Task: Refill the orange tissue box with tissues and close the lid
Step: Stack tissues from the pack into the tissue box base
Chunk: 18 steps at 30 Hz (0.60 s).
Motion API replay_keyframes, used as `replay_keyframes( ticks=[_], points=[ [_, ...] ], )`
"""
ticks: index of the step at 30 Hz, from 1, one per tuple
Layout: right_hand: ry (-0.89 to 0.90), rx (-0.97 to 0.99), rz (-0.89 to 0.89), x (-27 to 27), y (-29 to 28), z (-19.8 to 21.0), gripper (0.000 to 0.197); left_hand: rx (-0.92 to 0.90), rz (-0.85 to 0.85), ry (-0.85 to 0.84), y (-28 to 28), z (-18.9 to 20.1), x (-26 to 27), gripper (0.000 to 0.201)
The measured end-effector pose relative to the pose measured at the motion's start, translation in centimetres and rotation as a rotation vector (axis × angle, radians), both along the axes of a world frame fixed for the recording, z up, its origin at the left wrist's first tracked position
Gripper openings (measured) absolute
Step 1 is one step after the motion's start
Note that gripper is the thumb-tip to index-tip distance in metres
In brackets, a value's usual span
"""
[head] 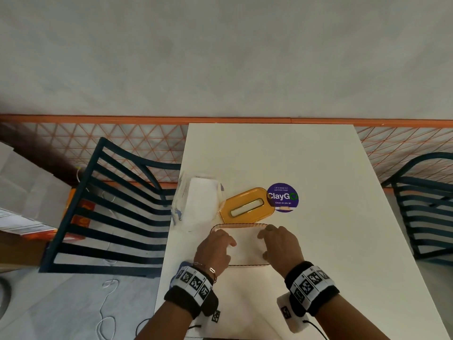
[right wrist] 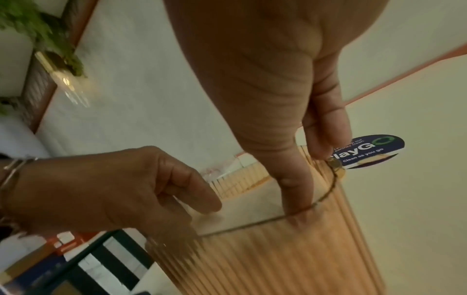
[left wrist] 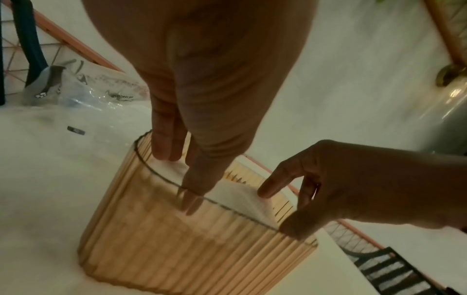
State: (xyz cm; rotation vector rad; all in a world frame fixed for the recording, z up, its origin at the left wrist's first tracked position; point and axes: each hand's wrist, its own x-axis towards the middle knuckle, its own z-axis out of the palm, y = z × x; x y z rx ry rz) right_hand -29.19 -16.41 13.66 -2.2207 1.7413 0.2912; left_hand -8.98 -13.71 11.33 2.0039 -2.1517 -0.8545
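The orange ribbed tissue box point(head: 241, 225) stands open near the table's front edge, with white tissues point(head: 246, 244) filling it close to the rim. My left hand point(head: 220, 244) reaches into its left end, fingers straight on the tissues point(left wrist: 242, 197), thumb point(left wrist: 199, 179) tucked down inside the near wall of the box point(left wrist: 177, 249). At the right end my right hand point(head: 274, 241) touches the tissues point(right wrist: 247, 209) with a fingertip, its thumb point(right wrist: 295, 179) slipped inside the wall of the box point(right wrist: 278, 259). Just behind the box, the orange lid point(head: 247, 205) lies flat.
An opened plastic pack of tissues point(head: 196, 204) lies at the table's left edge behind the box. A round purple sticker point(head: 282, 198) sits right of the lid. Dark slatted chairs point(head: 110, 212) flank the white table point(head: 318, 241); a wall runs behind.
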Motion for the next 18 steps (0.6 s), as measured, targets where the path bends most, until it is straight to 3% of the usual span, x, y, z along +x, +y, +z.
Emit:
replay_keyframes(
  ticks=[4, 7, 10, 12, 14, 18],
  points=[
    [0.119, 0.025, 0.1, 0.1, -0.3, -0.5, 0.041, 0.082, -0.069, -0.069, -1.1, -1.0, -0.4, 0.043],
    [0.049, 0.034, 0.06, -0.2, -0.4, -0.9, 0.044, 0.092, -0.059, -0.039, -2.0, -0.4, -0.3, 0.042],
    [-0.148, -0.017, -0.097, -1.0, -0.3, -0.8, 0.037, 0.005, 0.194, 0.138, -3.4, 1.7, 1.5, 0.024],
    [-0.281, -0.084, -0.233, -1.5, -0.2, -0.7, 0.03, -0.112, 0.371, 0.144, -5.2, 2.1, 3.6, 0.017],
    [-0.407, -0.119, -0.362, -1.9, -0.2, -1.2, 0.031, -0.138, 0.507, 0.087, -7.3, 1.5, 5.9, 0.028],
    [-0.508, -0.015, -0.526, -2.6, -0.7, -2.4, 0.026, 0.096, 0.573, -0.024, -9.9, -0.3, 8.4, 0.072]
  ],
)
